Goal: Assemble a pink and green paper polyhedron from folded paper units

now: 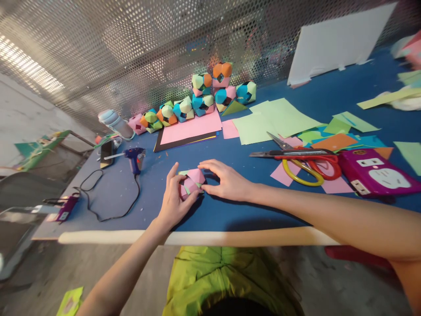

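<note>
Pink-and-green paper ball (194, 177) at the near side of a blue worktop (158, 210)

The paper ball is pink with narrow mint-green patches, its flat, folded faces meeting in crisp ridges and blunt peaks. The left hand (175, 193) is clamped on its left side, thumb below and fingers curled over the top. The right hand (226, 181) is partly open at the opposite side, thumb and fingers spread apart; whether its fingertips press on the paper is hard to tell from this angle.

Beyond stand multicoloured balls (184, 109) of similar angular shape, a few stacked, beside smooth mint sheets (276, 120). To the right, yellow-and-red-handled scissors (304, 175) lie over paper scraps; to the left stands a dark-blue glue gun (134, 159) with a looping black cord. Behind rises a perforated metal screen (148, 48).
</note>
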Available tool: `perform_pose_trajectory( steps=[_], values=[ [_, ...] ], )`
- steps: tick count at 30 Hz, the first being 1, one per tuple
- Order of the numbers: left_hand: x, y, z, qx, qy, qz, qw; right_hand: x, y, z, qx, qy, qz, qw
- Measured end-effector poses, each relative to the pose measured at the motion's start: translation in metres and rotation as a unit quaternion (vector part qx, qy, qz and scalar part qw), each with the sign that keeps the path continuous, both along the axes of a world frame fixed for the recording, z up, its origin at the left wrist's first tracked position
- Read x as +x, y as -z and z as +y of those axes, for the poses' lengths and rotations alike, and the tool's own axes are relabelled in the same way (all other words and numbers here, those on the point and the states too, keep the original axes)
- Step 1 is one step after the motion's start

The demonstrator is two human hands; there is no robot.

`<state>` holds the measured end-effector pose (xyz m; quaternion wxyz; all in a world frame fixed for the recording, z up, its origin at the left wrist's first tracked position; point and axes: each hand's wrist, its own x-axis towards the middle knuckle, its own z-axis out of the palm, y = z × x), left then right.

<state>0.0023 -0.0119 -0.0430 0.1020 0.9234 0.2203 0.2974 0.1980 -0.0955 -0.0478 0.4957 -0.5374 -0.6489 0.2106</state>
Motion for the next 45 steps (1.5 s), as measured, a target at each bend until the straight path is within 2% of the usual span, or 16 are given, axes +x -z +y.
perform_pose_trajectory(
  steps=[8, 15, 24, 29, 45],
  values=[
    [-0.001, 0.001, -0.001, 0.007, -0.006, 0.02, 1.0, -0.002, 0.006, 0.001, 0.025, -0.011, -0.061, 0.998],
    [0.001, -0.004, -0.001, -0.001, 0.025, 0.009, 1.0, -0.001, 0.007, 0.003, 0.057, -0.001, -0.084, 0.995],
    [-0.003, 0.002, -0.004, 0.047, -0.016, 0.0, 0.999, -0.002, 0.014, 0.005, 0.072, 0.013, -0.111, 0.991],
    [0.001, 0.002, -0.005, 0.03, -0.043, -0.007, 0.999, -0.001, 0.015, 0.005, 0.069, 0.006, -0.111, 0.991],
    [0.004, -0.002, -0.006, -0.042, -0.045, -0.014, 0.998, -0.007, 0.014, 0.004, 0.081, 0.002, -0.091, 0.993]
  ],
)
